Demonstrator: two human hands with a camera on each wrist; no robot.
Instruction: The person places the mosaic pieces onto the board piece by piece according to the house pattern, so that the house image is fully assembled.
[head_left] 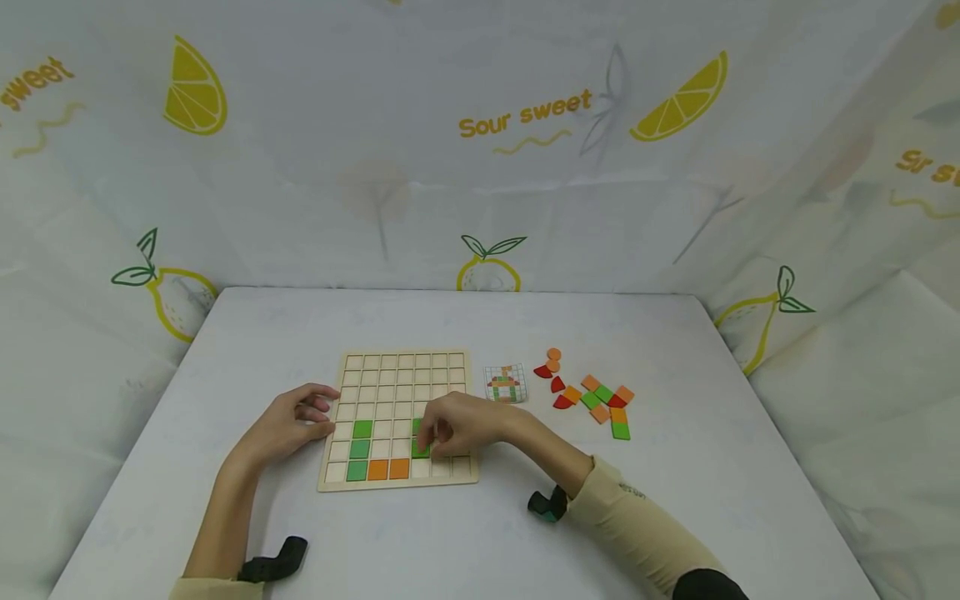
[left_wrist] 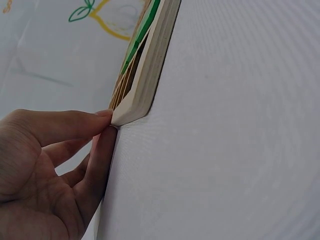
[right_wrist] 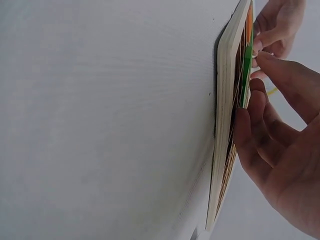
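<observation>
A wooden grid board (head_left: 397, 487) lies on the table with several green and orange square tiles in its lower cells. My left hand (head_left: 296, 421) is at the board's left edge; its thumb and fingertips touch the rim, which the left wrist view shows near a corner. My right hand (head_left: 465, 427) is over the board's right half. Its thumb and fingers pinch a green square tile (right_wrist: 246, 75) low over the cells, partly hidden by the fingers in the head view. Another green tile (head_left: 416, 426) shows just behind it. Left of these runs a column of green tiles (head_left: 359, 450), with orange tiles (head_left: 388, 469) beside its bottom.
A small pattern card (head_left: 506, 383) lies right of the board. Farther right are loose pieces: orange circles (head_left: 553, 354), red wedge pieces (head_left: 542, 372), and green and orange squares (head_left: 603, 393). A white printed cloth (head_left: 337, 208) hangs behind the table (head_left: 675, 517).
</observation>
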